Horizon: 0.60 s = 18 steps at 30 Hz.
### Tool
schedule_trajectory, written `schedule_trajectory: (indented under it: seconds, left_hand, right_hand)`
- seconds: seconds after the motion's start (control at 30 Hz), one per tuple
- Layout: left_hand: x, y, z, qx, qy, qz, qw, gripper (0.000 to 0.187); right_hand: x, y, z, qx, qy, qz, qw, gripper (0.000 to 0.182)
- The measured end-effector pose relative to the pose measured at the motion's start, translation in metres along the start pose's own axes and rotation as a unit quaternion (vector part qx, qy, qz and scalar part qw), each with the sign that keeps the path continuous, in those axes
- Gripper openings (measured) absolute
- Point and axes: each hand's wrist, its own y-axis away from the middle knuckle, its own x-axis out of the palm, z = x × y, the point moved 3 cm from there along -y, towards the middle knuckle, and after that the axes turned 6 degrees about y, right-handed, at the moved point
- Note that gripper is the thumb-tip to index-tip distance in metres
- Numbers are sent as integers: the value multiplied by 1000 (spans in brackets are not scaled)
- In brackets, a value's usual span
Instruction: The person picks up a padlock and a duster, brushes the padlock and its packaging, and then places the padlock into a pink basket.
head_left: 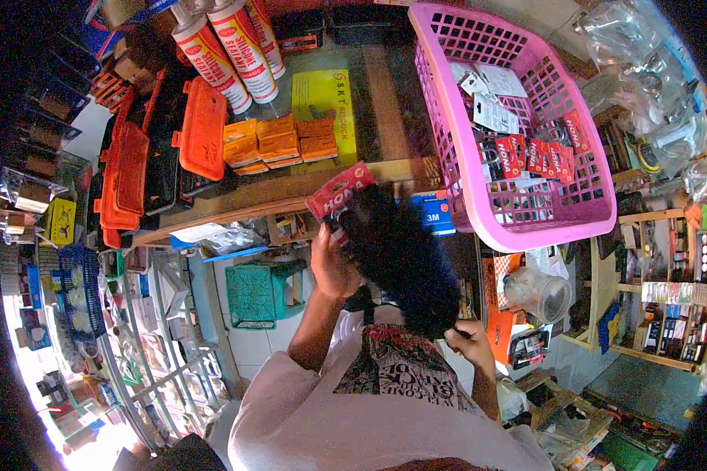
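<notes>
Upright in my left hand (334, 263) is a carded pack with a red HONA header (342, 191), pinched at its lower part. A black fluffy duster (404, 255) stretches across in front of my chest, its upper end close against the pack. The fingers of my right hand (471, 345) are closed at the duster's lower end, where its handle is hidden. To the right, a pink plastic basket (526, 238) stands tilted in view, with several more red HONA packs (530, 157) and some white cards (495, 114) inside.
On the glass-topped counter are small orange boxes (279, 145), silicone sealant tubes (243, 51), a yellow-green SKT box (322, 94) and orange-lidded cases (202, 133). A green crate (251, 294) sits below. Stocked shelves (672, 314) line the right, a metal-framed rack (161, 337) the left.
</notes>
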Motion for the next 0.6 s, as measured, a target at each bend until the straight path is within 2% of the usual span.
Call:
schedule_trajectory:
  seconds: [0.03,0.07,0.2,0.27,0.37,0.47,0.53,0.6]
  left_hand:
    - [1,-1,1,3,3,-8,1000,74]
    - [5,-2,1,-8,7,24,1000,76]
    - [20,-12,1,-52,24,148,987,82]
    - [19,-13,3,-70,55,147,985,83]
    - [15,-12,9,-73,87,87,990,82]
    - [15,-11,6,-33,54,52,997,79]
    - [-5,-15,7,10,59,-26,998,70]
    - [-11,-17,6,-35,147,76,986,66]
  right_hand:
    - [-5,0,0,1,15,31,999,27]
    - [-6,0,-1,1,30,61,998,24]
    - [-5,0,0,-10,24,4,1000,21]
    - [-8,0,1,6,10,7,1000,19]
    - [-10,-2,5,13,9,-22,1000,20]
    - [-12,-2,-9,0,16,-23,1000,25]
    - [-13,-1,-4,-6,14,-49,999,30]
    - [-13,-2,-3,-5,3,-70,998,32]
